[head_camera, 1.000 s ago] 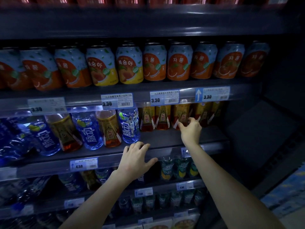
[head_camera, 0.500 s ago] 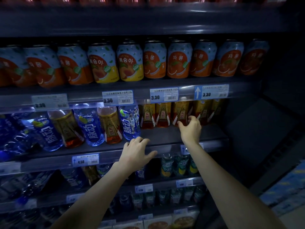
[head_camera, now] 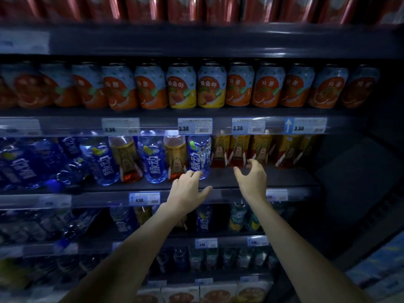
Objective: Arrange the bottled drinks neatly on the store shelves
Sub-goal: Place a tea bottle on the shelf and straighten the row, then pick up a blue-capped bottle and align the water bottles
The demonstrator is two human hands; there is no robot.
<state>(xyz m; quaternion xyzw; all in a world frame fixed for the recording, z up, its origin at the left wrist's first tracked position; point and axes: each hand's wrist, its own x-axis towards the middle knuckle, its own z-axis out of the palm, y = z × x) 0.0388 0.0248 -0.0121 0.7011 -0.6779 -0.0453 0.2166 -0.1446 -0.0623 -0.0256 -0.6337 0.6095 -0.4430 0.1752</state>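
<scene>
On the middle shelf [head_camera: 284, 182], blue-labelled bottles [head_camera: 197, 158] stand mixed with amber tea bottles [head_camera: 176, 158] on the left. A tidy row of amber tea bottles [head_camera: 238, 153] fills the right part. My left hand [head_camera: 188, 191] rests on the shelf's front edge, fingers spread, fingertips near the base of the blue-labelled bottle. My right hand [head_camera: 251, 177] hovers just in front of the amber row with fingers loosely curved and holds nothing.
A row of orange and yellow fruit-drink cans [head_camera: 214, 88] lines the shelf above, red cans [head_camera: 196, 7] the top one. Several blue bottles [head_camera: 32, 162] lie tumbled at the far left. Lower shelves hold green bottles [head_camera: 239, 217]. Price tags [head_camera: 144, 199] run along the shelf rails.
My right hand has drawn back from the amber bottle row and moved left, now free in front of it. The view has shifted left. My left hand stays on the shelf edge.
</scene>
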